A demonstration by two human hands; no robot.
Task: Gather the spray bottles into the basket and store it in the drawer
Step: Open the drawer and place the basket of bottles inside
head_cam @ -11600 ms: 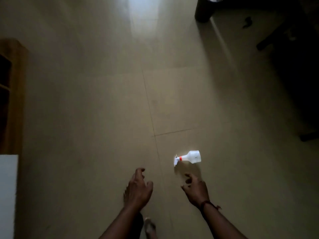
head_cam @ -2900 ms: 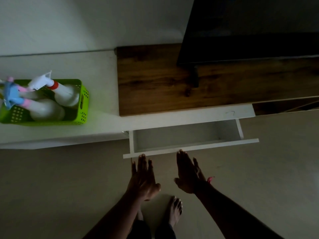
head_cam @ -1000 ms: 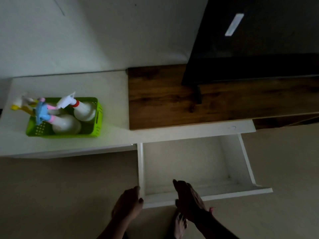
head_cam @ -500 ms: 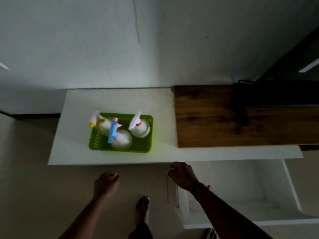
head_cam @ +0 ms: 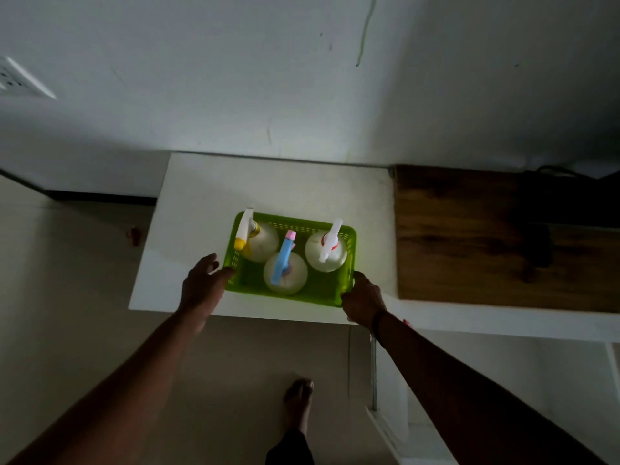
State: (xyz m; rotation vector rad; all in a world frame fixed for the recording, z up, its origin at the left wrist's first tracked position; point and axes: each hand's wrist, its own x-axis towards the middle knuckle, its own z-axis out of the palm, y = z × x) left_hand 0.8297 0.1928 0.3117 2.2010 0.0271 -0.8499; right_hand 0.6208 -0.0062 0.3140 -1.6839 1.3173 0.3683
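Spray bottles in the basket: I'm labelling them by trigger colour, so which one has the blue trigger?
The middle spray bottle, nearest the basket's front edge, has the blue trigger with a pink tip. The other two triggers are white.

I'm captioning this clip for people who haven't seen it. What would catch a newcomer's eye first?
The bright green basket on the white cabinet top, holding three spray bottles with yellow, blue and red-collared heads. The left hand and right hand reach to its two ends. At lower right the white drawer stands open.
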